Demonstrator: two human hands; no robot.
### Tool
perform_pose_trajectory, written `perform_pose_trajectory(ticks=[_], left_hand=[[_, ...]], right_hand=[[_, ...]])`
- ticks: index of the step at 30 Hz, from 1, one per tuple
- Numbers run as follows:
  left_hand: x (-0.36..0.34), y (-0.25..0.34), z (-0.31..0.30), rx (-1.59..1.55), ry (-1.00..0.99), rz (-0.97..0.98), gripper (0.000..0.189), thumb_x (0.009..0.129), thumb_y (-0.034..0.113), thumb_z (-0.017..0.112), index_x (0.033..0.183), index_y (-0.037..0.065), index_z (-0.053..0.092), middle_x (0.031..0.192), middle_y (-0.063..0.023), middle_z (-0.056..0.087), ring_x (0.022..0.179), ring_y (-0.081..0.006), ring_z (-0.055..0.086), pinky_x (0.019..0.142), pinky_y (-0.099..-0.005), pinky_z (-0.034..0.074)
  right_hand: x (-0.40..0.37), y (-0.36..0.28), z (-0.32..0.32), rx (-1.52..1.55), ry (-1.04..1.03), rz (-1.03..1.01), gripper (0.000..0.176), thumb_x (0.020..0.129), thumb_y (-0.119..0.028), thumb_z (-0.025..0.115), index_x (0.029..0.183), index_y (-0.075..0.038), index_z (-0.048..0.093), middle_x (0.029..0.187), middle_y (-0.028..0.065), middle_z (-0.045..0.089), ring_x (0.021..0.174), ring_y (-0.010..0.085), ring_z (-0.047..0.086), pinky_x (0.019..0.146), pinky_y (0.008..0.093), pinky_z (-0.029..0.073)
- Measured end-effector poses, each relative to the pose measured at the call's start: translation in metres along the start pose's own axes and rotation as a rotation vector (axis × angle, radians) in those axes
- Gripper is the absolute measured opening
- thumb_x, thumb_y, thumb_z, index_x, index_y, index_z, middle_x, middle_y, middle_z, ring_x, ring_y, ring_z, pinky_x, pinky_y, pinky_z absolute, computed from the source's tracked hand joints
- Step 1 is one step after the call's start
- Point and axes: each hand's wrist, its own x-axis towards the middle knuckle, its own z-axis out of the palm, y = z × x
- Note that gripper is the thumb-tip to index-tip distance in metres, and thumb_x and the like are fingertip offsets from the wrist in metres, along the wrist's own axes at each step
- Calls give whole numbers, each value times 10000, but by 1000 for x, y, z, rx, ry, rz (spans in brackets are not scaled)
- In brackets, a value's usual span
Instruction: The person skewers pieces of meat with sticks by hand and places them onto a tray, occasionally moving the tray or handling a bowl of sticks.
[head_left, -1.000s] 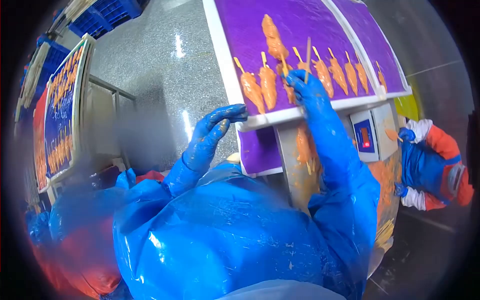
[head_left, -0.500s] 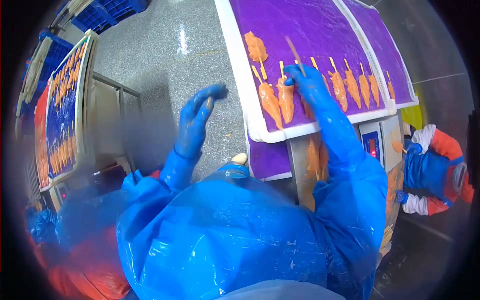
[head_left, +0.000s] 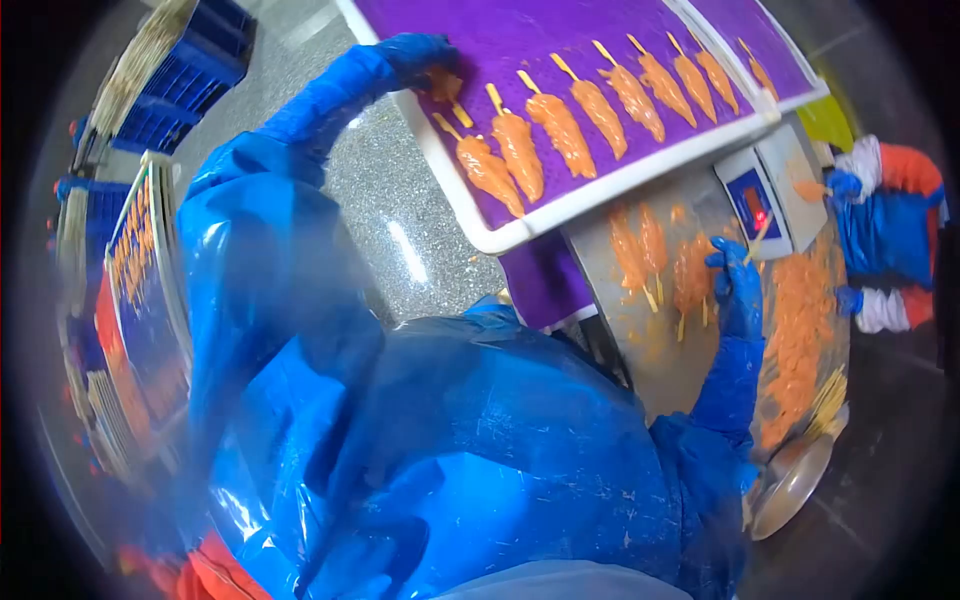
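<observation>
My left hand (head_left: 420,62), in a blue glove, reaches over the tray's near left corner. Its fingers curl over a meat skewer (head_left: 446,90), hiding much of the meat. My right hand (head_left: 738,290), also blue-gloved, is low over the metal worktable (head_left: 660,365) with a bare wooden stick (head_left: 757,242) between its fingers. Its fingertips are beside raw orange meat skewers (head_left: 690,270) on the table. A row of meat skewers (head_left: 562,132) lies along the edge of the purple-lined white tray (head_left: 590,205), sticks pointing away from me.
A scale (head_left: 770,205) with a red display stands right of the tray. Loose meat (head_left: 800,330) is heaped on the table's right, with a bundle of sticks (head_left: 828,400) and a bowl (head_left: 795,485) nearby. A co-worker (head_left: 885,230) stands at far right; a second loaded rack (head_left: 140,260) is left.
My right hand has left the tray and come down to the worktable, stick still held. My left hand has moved from over the floor onto the skewer at the tray's corner. The view has turned.
</observation>
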Motion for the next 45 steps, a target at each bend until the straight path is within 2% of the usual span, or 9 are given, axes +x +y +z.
perform_pose_trajectory(ticks=[5,8,10,15,18,24,28,35,45], left_hand=[[-11,7,0,953,90,543,486,811,88,694,1276,122,559,1220,-55,582,1097,-223,595,935,-336,489],[11,-20,15,155,-144,83,615,749,26,705,1331,93,514,1258,-128,560,1175,-298,557,990,-387,465],[6,-15,6,417,-191,55,614,776,-18,667,1357,98,506,1299,-101,547,1166,-240,552,989,-356,461],[-24,55,46,715,23,500,599,785,-58,638,1352,113,543,1346,-49,547,1107,-167,561,996,-302,443],[-48,120,143,62,140,422,345,892,0,618,1230,69,627,1146,-50,654,1001,-179,629,875,-292,523],[-61,153,396,-1315,-512,-229,367,1007,234,519,1296,9,548,1198,-104,640,1013,-186,652,828,-305,531],[-26,132,466,-1704,-224,-290,263,992,170,510,1167,-20,563,1084,-166,640,1034,-313,652,963,-395,515],[2,153,481,-1677,51,-391,164,961,198,565,895,49,579,715,-69,589,578,-161,520,508,-286,386],[-60,214,363,-1160,30,-16,170,942,236,622,904,71,638,769,17,580,658,-68,513,621,-246,454]], right_hand=[[-49,70,-65,162,257,210,410,941,-391,559,1213,-97,648,837,-37,627,502,-1,341,445,182,235],[-71,108,-72,67,305,206,385,939,-358,565,1210,-99,651,842,-25,648,484,0,328,442,178,229],[-75,130,-66,71,268,200,346,936,-320,579,1185,-94,659,822,-23,657,505,9,374,471,181,283],[-72,190,-38,-173,435,80,177,888,-202,673,978,-51,696,760,8,665,610,100,559,614,266,457],[-73,171,-9,-406,470,76,168,863,-194,713,900,-31,694,750,24,666,648,116,587,653,288,477],[-58,209,-6,-286,264,128,166,841,-185,734,889,-32,689,759,15,669,680,111,586,651,288,476],[-51,235,-5,88,148,75,141,839,-141,727,909,-27,682,792,26,672,707,119,605,676,277,494],[-64,211,9,72,192,55,118,873,-99,683,940,-4,665,823,53,672,746,123,624,716,270,507],[-6,83,5,-45,47,-94,129,861,-136,669,945,-39,660,811,7,642,735,119,598,704,283,494]])
